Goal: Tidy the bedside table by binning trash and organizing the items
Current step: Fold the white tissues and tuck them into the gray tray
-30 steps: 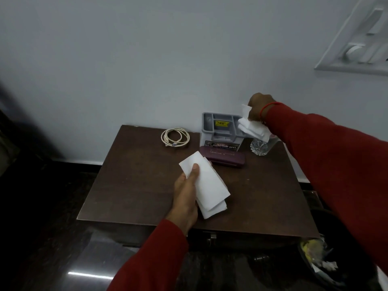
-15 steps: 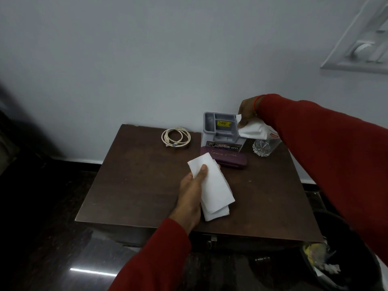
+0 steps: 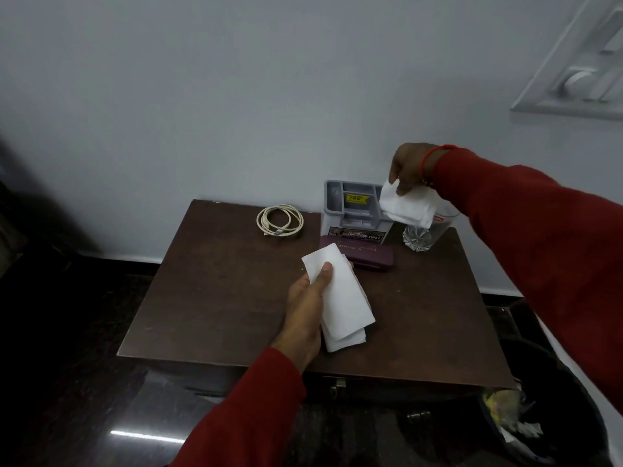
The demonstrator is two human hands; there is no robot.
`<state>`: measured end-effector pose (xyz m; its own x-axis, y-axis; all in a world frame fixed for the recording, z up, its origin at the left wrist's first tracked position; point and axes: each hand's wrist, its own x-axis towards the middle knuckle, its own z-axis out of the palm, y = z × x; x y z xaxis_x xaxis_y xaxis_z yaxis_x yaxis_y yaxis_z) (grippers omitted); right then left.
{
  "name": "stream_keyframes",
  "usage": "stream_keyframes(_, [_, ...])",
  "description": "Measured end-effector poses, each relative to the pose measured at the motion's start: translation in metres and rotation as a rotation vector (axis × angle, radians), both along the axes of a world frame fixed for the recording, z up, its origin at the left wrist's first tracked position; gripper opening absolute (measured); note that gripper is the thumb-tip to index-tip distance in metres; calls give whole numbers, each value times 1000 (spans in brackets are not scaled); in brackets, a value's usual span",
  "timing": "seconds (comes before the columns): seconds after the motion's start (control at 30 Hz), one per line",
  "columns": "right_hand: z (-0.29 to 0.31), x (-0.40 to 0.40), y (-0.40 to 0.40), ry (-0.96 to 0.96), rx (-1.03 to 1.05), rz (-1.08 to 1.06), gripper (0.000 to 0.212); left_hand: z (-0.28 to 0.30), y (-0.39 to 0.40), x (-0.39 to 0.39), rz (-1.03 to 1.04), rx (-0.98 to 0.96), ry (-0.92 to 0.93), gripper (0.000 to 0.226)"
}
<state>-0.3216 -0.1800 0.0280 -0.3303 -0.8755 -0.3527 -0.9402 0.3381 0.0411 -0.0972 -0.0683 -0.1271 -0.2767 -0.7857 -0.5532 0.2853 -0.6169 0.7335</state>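
head view: the grey organizer (image 3: 354,210) at the back of the brown surface (image 3: 209,298) serves as the landmark. the right hand (image 3: 409,166) hangs just to the right of the organizer and above it, its grip pinched shut on a crumpled white tissue (image 3: 409,208) that droops below the fingers and partly covers the clear glass (image 3: 421,235) standing right of the organizer. the left hand (image 3: 308,305) sits in front of the organizer, over the middle of the surface, thumb pressed down on a stack of folded white tissues (image 3: 340,298), the grip clamped on them along their left edge. a maroon case (image 3: 364,256) lies touching the front of the organizer, and a coiled pale cable (image 3: 279,220) lies to the organizer's left. a dark bin (image 3: 539,416) with some trash in it stands on the floor, well in front and to the right of the organizer, off the surface's corner.

both tissues look very light, soft and limp; they should crush rather than resist, so a light pinch anywhere in the bulk likely suffices, though the folded stack may fan apart unless held across its layers. the glass looks hard, fragile and probably slippery, best taken around its wall. the cable is floppy and should be lifted by the whole coil so it does not unwind.
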Motion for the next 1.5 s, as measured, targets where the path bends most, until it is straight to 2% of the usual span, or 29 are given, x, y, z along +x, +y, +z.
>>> stream_keyframes(0.2, [-23,9,-7,29,-15,88,35,1,2,-1,-22,-3,0,21])
stream_keyframes(0.37, [-26,15,-17,-37,-60,27,37,-1,1,0,-31,-14,5,12])
stream_keyframes(0.57, [-32,22,-23,-116,-17,4,37,-3,-3,5,-15,-17,-4,19])
stream_keyframes(0.63, [-35,25,-24,-77,-41,25,38,-4,-4,6,-22,-17,-3,20])
stream_keyframes(0.87, [-44,19,-24,-101,-204,13,34,-4,-5,7,-24,-13,-18,27])
stream_keyframes(0.97, [-36,8,-19,-118,-442,-64,31,-3,-6,7,-25,-21,-7,22])
stream_keyframes(1.03, [-27,0,-6,-152,-571,-115,37,-4,-7,8,-19,-27,1,19])
stream_keyframes(1.13, [-20,-4,21,-213,-493,-161,50,-4,-9,9,-5,-27,-5,17])
stream_keyframes(1.23, [-27,1,32,-276,-369,-186,45,-2,-7,6,8,-13,3,20])
stream_keyframes(1.37, [-37,-4,25,-250,-422,-185,38,-1,-2,3,-10,14,28,30])
stream_keyframes(1.5, [-44,0,9,-185,-503,-43,33,-3,-1,3,-9,17,32,34])
